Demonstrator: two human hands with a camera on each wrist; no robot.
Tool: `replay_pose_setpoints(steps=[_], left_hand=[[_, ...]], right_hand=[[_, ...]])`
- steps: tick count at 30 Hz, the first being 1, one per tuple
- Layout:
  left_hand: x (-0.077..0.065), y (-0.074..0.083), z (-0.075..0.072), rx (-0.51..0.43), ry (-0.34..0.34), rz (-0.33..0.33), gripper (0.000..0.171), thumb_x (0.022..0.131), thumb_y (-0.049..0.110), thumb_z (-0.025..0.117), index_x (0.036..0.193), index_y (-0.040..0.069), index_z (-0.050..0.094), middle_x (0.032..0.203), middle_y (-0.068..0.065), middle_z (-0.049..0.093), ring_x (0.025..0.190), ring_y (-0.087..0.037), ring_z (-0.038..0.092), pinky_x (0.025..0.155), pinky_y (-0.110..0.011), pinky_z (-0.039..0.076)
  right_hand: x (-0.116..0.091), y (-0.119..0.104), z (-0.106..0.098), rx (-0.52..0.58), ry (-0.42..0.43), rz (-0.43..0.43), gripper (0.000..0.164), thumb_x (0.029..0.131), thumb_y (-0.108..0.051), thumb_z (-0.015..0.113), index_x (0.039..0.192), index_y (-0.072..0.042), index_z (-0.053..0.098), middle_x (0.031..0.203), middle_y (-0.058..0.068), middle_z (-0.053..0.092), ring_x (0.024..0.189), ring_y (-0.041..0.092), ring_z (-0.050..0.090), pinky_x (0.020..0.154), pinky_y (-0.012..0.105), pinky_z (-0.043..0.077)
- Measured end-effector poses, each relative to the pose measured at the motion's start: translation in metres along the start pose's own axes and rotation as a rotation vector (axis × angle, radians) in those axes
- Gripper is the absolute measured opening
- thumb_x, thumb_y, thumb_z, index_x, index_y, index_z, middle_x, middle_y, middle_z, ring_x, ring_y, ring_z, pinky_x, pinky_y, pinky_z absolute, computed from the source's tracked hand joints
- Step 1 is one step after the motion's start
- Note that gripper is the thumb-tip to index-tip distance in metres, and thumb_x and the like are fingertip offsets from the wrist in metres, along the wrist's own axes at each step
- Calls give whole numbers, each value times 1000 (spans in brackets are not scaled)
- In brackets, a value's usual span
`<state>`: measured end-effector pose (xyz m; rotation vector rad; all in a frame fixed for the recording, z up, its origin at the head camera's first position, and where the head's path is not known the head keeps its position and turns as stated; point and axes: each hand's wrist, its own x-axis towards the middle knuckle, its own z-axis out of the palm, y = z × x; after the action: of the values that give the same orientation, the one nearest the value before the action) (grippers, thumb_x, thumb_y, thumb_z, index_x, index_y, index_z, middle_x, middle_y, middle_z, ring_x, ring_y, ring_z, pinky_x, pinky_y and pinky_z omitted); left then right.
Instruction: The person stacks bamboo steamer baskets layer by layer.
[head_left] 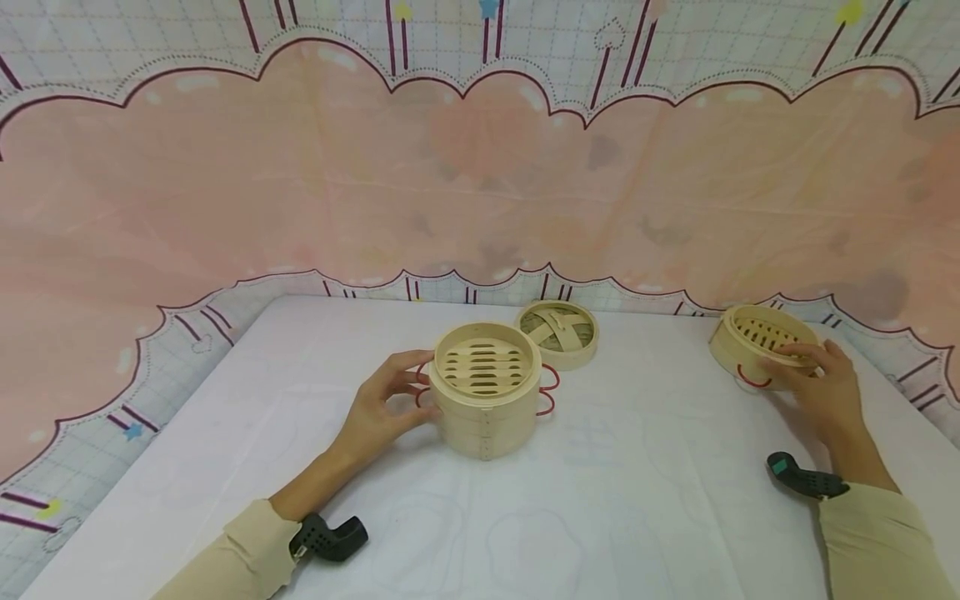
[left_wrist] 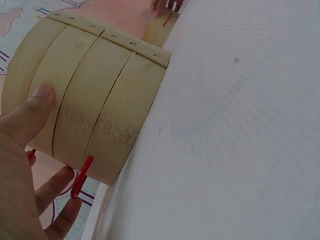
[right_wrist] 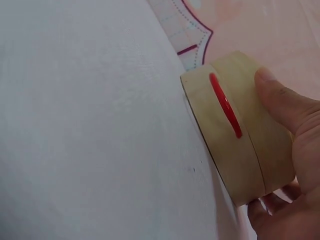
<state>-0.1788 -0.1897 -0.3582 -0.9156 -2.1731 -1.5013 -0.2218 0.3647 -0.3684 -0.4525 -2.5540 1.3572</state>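
A stack of two round bamboo steamer baskets (head_left: 486,429), with a slatted floor in the upper one and red loop handles on both sides, stands upright near the middle of the white table. My left hand (head_left: 382,398) holds its left side, thumb on the front wall and fingers behind by the red loops (left_wrist: 81,176). Over at the right, a single bamboo steamer basket (head_left: 729,354) is gripped by my right hand (head_left: 825,385). The right wrist view shows the thumb on its upper wall and fingers curled under the far side, with its lower edge close to the table.
Just behind the stack lies a round bamboo steamer lid (head_left: 557,327) with crossed strips on top. A patterned pink and white cloth (head_left: 450,192) hangs behind the table (head_left: 600,517). Each wrist wears a black camera mount (head_left: 330,537).
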Motion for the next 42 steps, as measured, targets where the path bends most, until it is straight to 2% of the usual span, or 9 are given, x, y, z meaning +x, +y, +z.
replay_pose_setpoints(steps=[4,7,10,12,16,21,30,37,42], left_hand=[[0,0,0,-5,1,0,69,67,-13,79,128,-6,49,130,-20,51,96,-27,62,80,-53,52],[0,1,0,-3,-1,-6,68,67,-13,79,128,-5,49,130,-19,51,97,-27,62,80,-52,52],[0,1,0,-3,-3,-15,68,68,-13,79,128,-5,49,131,-19,51,98,-28,62,81,-53,51],[0,0,0,-2,-4,-20,68,68,-12,79,128,-5,49,131,-18,51,98,-27,62,82,-53,51],[0,1,0,-6,-4,-30,67,69,-12,79,129,-5,49,132,-18,51,99,-27,62,82,-53,51],[0,1,0,-10,-6,-33,67,69,-12,79,129,-5,49,132,-18,50,99,-29,62,83,-54,51],[1,2,-1,-2,-12,-32,68,69,-11,79,129,-5,48,132,-18,50,99,-30,61,82,-54,51],[3,2,-3,-9,-15,-32,68,68,-12,79,129,-6,48,132,-19,50,99,-29,61,82,-53,51],[5,4,-3,-5,-17,-16,69,67,-13,79,129,-7,48,131,-21,50,98,-29,61,81,-53,51]], right_hand=[[-1,0,2,-48,13,18,63,86,-54,63,121,-3,51,152,26,16,136,47,16,107,64,19],[-2,-1,3,-59,27,41,59,84,-56,64,119,-9,54,143,25,32,126,43,30,103,58,31],[-2,-1,4,-33,20,63,46,83,-57,65,110,-20,56,147,23,30,129,42,30,104,57,31],[-2,-1,3,-12,4,65,43,83,-58,64,108,-24,54,152,22,24,135,44,23,106,60,26],[-1,0,4,7,-22,39,49,85,-57,62,113,-18,51,156,21,13,138,48,12,107,63,19],[-1,1,5,-11,-35,-25,57,88,-55,59,118,-9,45,156,22,12,138,49,9,106,66,16],[-1,-9,3,-146,-58,-69,63,96,-49,50,136,0,42,155,26,7,140,45,-5,100,72,19],[-1,-19,4,-236,-89,-64,65,96,-49,48,137,2,42,142,36,26,125,56,24,85,66,39],[-2,-27,9,-240,-54,-20,70,92,-51,54,133,4,44,138,37,30,119,54,29,78,56,37]])
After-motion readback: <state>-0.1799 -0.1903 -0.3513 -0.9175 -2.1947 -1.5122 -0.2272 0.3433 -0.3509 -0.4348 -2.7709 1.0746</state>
